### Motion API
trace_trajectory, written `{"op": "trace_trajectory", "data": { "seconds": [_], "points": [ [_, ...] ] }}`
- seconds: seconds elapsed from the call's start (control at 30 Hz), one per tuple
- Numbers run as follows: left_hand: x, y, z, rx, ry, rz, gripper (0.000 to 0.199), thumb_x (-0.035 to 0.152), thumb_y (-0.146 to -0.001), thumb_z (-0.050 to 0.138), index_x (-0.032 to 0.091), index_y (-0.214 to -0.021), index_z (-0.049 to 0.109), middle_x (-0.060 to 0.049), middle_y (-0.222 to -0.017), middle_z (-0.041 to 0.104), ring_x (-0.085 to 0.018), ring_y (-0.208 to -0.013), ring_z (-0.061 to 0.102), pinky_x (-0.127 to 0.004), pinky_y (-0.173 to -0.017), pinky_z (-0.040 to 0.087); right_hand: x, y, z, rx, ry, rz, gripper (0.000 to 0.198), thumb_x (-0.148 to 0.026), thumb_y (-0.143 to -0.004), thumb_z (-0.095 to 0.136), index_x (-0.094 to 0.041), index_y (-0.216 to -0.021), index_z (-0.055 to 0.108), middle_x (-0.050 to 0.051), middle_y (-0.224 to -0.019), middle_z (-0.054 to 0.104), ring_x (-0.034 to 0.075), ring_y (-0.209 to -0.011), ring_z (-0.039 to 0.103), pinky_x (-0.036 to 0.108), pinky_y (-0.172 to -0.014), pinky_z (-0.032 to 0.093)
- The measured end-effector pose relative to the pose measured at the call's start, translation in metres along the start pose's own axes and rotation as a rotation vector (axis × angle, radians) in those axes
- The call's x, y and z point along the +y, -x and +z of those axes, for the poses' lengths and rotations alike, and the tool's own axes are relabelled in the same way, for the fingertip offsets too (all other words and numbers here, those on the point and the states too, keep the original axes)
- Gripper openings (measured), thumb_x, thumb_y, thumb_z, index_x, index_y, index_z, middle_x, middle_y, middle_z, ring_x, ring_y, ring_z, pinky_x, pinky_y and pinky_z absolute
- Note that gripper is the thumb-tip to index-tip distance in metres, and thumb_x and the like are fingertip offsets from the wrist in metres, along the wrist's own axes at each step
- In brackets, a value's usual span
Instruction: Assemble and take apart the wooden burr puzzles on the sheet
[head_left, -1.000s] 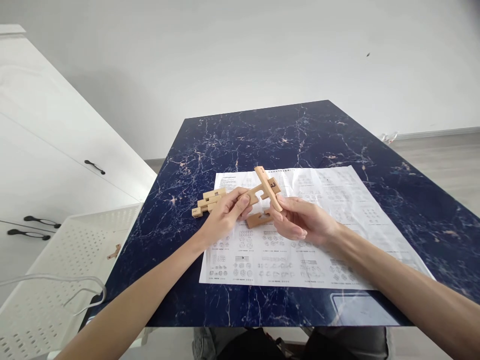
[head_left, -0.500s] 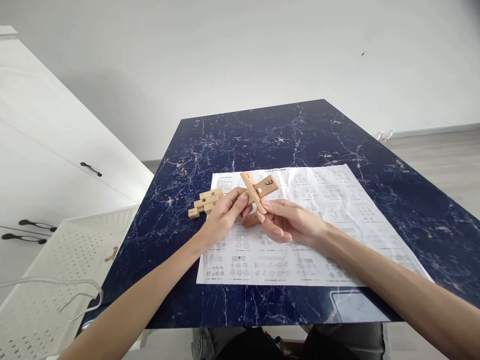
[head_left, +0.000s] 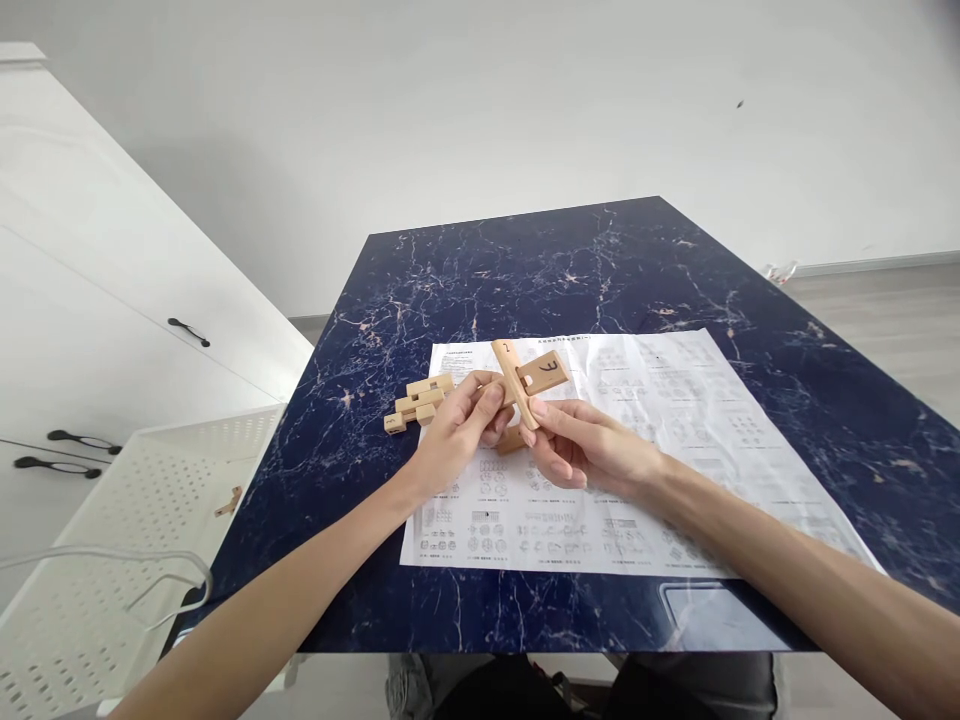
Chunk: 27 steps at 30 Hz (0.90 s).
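Note:
Two notched wooden puzzle pieces cross each other in my hands. One, marked 2 (head_left: 508, 358), is a narrow bar slanting down to the right; the other, marked 3 (head_left: 546, 372), is wider and passes through or behind it. My left hand (head_left: 471, 420) pinches the left end of the piece marked 3. With thumb and fingers, my right hand (head_left: 581, 438) grips the lower end of the bar marked 2. Another wooden piece (head_left: 511, 440) lies on the sheet below, partly hidden by my hands. Just left of my left hand, several wooden pieces (head_left: 417, 402) lie grouped together.
A creased printed sheet (head_left: 637, 545) with small diagrams covers part of the dark blue marbled table (head_left: 480, 275). To the left stand a white perforated basket (head_left: 67, 620) with a pale cable (head_left: 112, 552) across it and a white cabinet (head_left: 127, 260) with black handles.
The view has shifted slightly, so everything sits a little further right. Both hands keep their hold on the crossed pieces, which look almost unchanged.

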<state>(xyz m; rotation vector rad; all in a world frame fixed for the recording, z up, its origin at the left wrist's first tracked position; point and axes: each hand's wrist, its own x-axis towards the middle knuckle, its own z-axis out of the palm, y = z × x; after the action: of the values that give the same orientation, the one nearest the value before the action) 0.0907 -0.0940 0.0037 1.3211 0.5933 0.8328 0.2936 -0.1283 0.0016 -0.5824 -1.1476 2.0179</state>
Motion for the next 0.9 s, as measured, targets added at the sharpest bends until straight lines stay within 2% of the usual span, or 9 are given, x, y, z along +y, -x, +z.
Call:
{"op": "trace_trajectory", "data": {
  "seconds": [0.17, 0.27, 0.47, 0.67, 0.9],
  "points": [
    [0.0031, 0.0019, 0.0005, -0.024, -0.027, -0.003, 0.034, 0.052, -0.106, 0.061, 0.019, -0.105, 0.057, 0.004, -0.074, 0.05, -0.01, -0.059, 0.041, -0.025, -0.055, 0.031, 0.0024, 0.0015, -0.006, -0.088, -0.038, 0.03, 0.044, -0.057, -0.107, 0.059, -0.017, -0.089, 0.065, -0.01, -0.048, 0.048, 0.006, -0.035, 0.03, 0.018, -0.037, 0.029],
    [0.0027, 0.0021, -0.001, -0.041, -0.039, -0.002, 0.034, 0.052, -0.106, 0.061, 0.019, -0.105, 0.058, 0.003, -0.075, 0.051, -0.011, -0.062, 0.045, -0.025, -0.056, 0.033, 0.0031, 0.0027, -0.0088, -0.095, -0.029, 0.054, 0.045, -0.057, -0.106, 0.059, -0.017, -0.089, 0.066, -0.01, -0.047, 0.048, 0.006, -0.035, 0.03, 0.018, -0.036, 0.029],
    [0.0004, 0.0026, -0.0012, -0.012, -0.049, 0.014, 0.032, 0.05, -0.108, 0.058, 0.019, -0.102, 0.058, 0.003, -0.074, 0.05, -0.01, -0.06, 0.042, -0.026, -0.056, 0.033, 0.0028, 0.0024, -0.0043, -0.061, -0.035, 0.027, 0.043, -0.056, -0.107, 0.059, -0.017, -0.091, 0.065, -0.009, -0.051, 0.051, 0.006, -0.037, 0.033, 0.017, -0.037, 0.03],
    [-0.0001, 0.0005, -0.0001, -0.028, -0.036, 0.059, 0.03, 0.048, -0.11, 0.056, 0.019, -0.101, 0.059, 0.004, -0.072, 0.046, -0.009, -0.058, 0.036, -0.025, -0.055, 0.029, 0.0022, -0.0002, -0.0067, -0.144, -0.134, 0.044, 0.039, -0.051, -0.107, 0.061, -0.016, -0.092, 0.066, -0.01, -0.049, 0.05, 0.005, -0.035, 0.029, 0.017, -0.035, 0.029],
    [0.002, 0.0019, 0.0013, -0.007, -0.042, 0.012, 0.033, 0.052, -0.107, 0.059, 0.018, -0.104, 0.058, 0.003, -0.074, 0.05, -0.01, -0.059, 0.043, -0.025, -0.055, 0.032, 0.003, 0.0018, -0.0058, -0.08, -0.065, 0.073, 0.043, -0.056, -0.107, 0.061, -0.016, -0.092, 0.064, -0.008, -0.052, 0.052, 0.005, -0.037, 0.034, 0.016, -0.037, 0.031]
  ]
}}
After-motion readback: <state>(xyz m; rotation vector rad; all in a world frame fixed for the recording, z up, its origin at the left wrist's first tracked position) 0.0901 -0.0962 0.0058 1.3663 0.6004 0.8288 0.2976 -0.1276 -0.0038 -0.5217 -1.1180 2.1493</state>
